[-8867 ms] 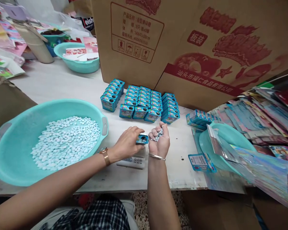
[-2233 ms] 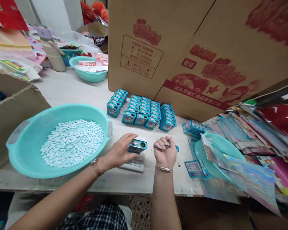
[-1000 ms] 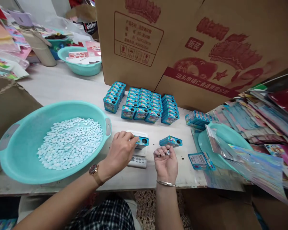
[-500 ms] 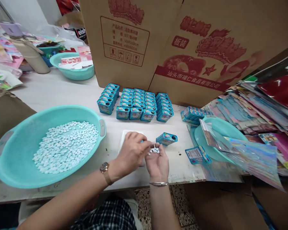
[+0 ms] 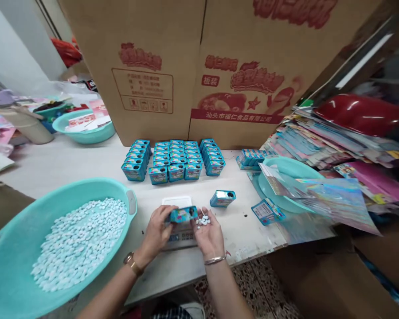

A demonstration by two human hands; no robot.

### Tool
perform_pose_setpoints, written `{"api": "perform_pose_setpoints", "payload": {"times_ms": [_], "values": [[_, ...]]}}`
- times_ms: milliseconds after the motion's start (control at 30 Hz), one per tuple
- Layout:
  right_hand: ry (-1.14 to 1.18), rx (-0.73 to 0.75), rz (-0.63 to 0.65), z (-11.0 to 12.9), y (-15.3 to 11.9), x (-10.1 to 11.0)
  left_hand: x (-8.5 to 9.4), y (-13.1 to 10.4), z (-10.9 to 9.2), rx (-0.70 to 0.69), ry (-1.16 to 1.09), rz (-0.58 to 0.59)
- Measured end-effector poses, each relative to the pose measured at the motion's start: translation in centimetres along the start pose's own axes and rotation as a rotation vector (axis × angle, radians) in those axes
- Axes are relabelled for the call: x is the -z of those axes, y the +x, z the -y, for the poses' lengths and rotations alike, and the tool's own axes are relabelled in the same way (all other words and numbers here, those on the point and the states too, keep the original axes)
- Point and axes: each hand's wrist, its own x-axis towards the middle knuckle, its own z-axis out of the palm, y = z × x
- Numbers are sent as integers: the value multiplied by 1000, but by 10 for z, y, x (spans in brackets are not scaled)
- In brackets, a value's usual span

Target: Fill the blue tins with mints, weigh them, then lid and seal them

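My left hand (image 5: 158, 232) grips a small blue box (image 5: 183, 214) with a dark round opening, tilted above a white scale (image 5: 177, 201). Palm up beside it, my right hand (image 5: 210, 237) cups several small pale candies (image 5: 203, 221), its fingers slightly curled near the box's end. Another blue box (image 5: 222, 198) stands alone behind my right hand. To the left, a large turquoise basin (image 5: 111, 187) holds many pale blue candies (image 5: 83, 239).
Rows of blue boxes (image 5: 177, 172) stand before tall cardboard cartons (image 5: 153, 124). A flattened blue box (image 5: 267, 212) lies right of the scale, near a turquoise bowl (image 5: 282, 195) with plastic sheets. Stacked printed packs (image 5: 306, 137) fill the right back.
My left hand has moved away from my right palm and now has a blue box in view over the scale. The camera view has shifted, showing more of the scale.
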Motion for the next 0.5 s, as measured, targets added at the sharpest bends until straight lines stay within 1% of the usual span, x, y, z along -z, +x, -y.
{"api": "perform_pose_setpoints", "payload": {"times_ms": [67,133,200,267,367,433,500], "values": [[-27,-18,-2,-7,2,-2,10,5,-17,-200,236,34],[-50,-58,11,-12,4,-5,21,10,-35,-375,431,114],[-55,-87,30,-17,4,-7,30,13,-51,-469,558,199],[-44,-116,62,-22,3,-8,37,16,-65,-515,638,263],[-17,-149,139,-30,2,-8,45,20,-80,-535,699,313],[-9,-155,173,-33,1,-7,48,22,-85,-537,710,326],[-13,-165,185,-34,-1,-7,50,23,-86,-534,697,331]]}}
